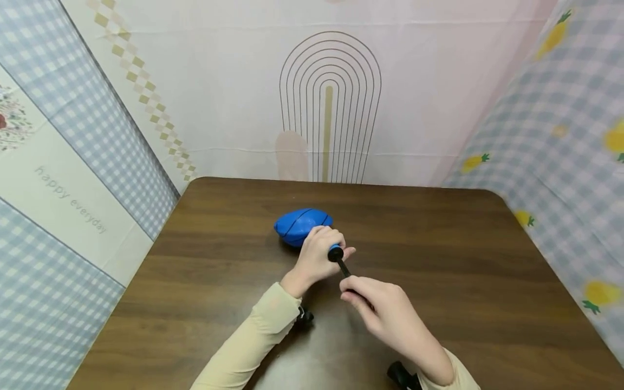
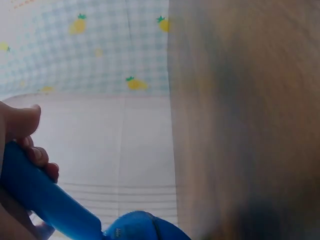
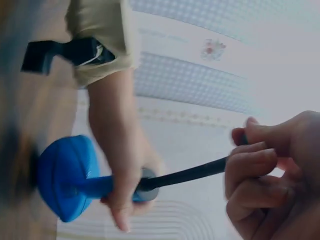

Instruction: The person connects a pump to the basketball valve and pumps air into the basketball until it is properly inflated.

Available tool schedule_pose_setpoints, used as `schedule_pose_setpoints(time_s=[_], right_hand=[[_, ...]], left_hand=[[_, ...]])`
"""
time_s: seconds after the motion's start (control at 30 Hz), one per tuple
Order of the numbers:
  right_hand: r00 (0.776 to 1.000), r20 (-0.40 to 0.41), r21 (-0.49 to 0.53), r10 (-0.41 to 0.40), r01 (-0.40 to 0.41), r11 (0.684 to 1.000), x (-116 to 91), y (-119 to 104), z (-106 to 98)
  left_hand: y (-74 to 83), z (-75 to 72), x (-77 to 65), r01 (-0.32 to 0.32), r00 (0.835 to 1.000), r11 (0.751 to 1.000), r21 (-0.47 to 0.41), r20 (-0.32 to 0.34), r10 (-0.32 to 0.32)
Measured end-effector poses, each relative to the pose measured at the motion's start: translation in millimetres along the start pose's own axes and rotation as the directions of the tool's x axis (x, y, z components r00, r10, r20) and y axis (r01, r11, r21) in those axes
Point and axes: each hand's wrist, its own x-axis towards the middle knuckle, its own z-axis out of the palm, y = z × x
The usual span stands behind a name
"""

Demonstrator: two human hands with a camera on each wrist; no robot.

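A blue football (image 1: 299, 223) with dark seam lines lies on the wooden table. Joined to it is a blue hand pump, whose barrel (image 3: 97, 186) points away from the ball and ends in a black cap (image 1: 336, 253). My left hand (image 1: 319, 255) grips that barrel close to the ball. From the cap a black rod (image 3: 192, 171) stretches out to my right hand (image 1: 387, 313), whose fingers curl around its far end. In the left wrist view, fingers wrap the barrel (image 2: 52, 195), and part of the ball (image 2: 142, 227) shows at the bottom.
The brown table (image 1: 463, 260) has rounded far corners. A pale printed cloth (image 1: 219, 97) hangs behind it, with checked cloths at the left (image 1: 53, 135) and right (image 1: 551, 162). Each wrist carries a black mount, such as the left one (image 1: 304, 316).
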Motion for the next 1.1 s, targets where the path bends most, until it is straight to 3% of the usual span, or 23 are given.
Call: schedule_pose_setpoints(time_s=[0.13,0.3,0.5,0.63,0.77,0.87,0.97,1.1], right_hand=[[0.998,-0.003,0.003,0.064,-0.064,0.998,9,18,13],[0.993,0.022,-0.005,0.113,-0.113,0.994,18,39,28],[0.991,0.101,0.034,0.09,-0.094,0.995,6,20,11],[0.997,0.068,0.046,0.045,-0.048,0.998,-1,5,-3],[0.996,0.055,0.056,0.063,-0.066,0.996,3,16,7],[0.988,0.103,0.074,0.118,-0.125,0.989,8,31,20],[0.98,0.142,0.047,0.142,-0.15,0.988,12,37,26],[0.985,0.132,0.004,0.115,-0.117,0.993,11,28,16]], left_hand=[[4.0,-3.2,-0.5,0.015,1.0,1.0,-0.022,0.006,-0.015],[8.5,-4.5,-2.3,0.003,1.0,1.0,0.016,0.016,-0.003],[-3.8,-5.6,-2.8,-0.007,1.0,0.996,0.093,0.024,0.005],[-8.6,-6.1,1.4,0.001,0.999,0.997,0.081,0.033,-0.004],[2.3,-4.5,-3.2,0.01,0.997,1.0,-0.029,0.077,-0.008],[10.6,-6.0,-10.3,0.005,0.992,0.997,-0.074,0.126,0.004],[11.9,-7.7,-14.2,-0.016,0.987,0.999,-0.035,0.161,0.021],[4.6,-6.9,-9.5,-0.029,0.991,0.998,0.048,0.129,0.023]])
